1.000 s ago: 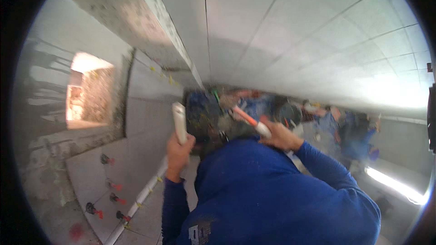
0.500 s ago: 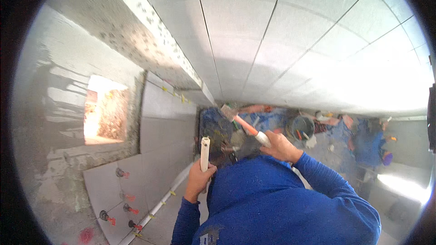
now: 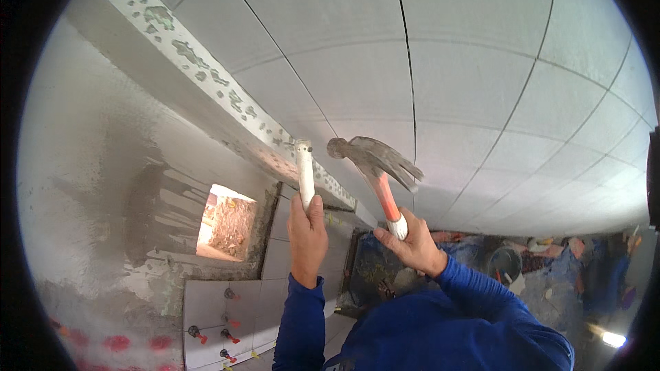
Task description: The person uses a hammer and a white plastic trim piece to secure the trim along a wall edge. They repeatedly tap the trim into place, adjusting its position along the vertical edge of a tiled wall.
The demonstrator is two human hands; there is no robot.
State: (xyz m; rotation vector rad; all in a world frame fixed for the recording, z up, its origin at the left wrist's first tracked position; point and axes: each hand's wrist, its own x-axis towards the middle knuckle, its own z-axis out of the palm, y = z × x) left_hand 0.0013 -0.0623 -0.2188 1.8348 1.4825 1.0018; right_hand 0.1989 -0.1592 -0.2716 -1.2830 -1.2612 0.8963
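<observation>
My left hand (image 3: 309,239) is closed round a white rod (image 3: 305,175), held upright, with a small dark spot near its upper end. What this rod is, I cannot make out. A claw hammer (image 3: 375,159) with a worn grey head and an orange and white handle is in my right hand (image 3: 414,244), fingers wrapped low on the grip. The hammer's striking face points left, toward the top of the rod, with a gap between them. Behind both is a white strip (image 3: 206,72) with grey chipped patches, running along the tiled wall.
Large pale tiles (image 3: 474,82) cover the wall ahead. At left, a rough plaster wall has a square opening (image 3: 227,223). Red-tabbed tile clips (image 3: 196,333) stick out from tiles below it. A bucket (image 3: 505,264) stands at right among blue sheeting and debris.
Both hands have risen, bringing the hammer and the white rod up in front of the wall. My view has tilted up, showing more tiled wall and less floor.
</observation>
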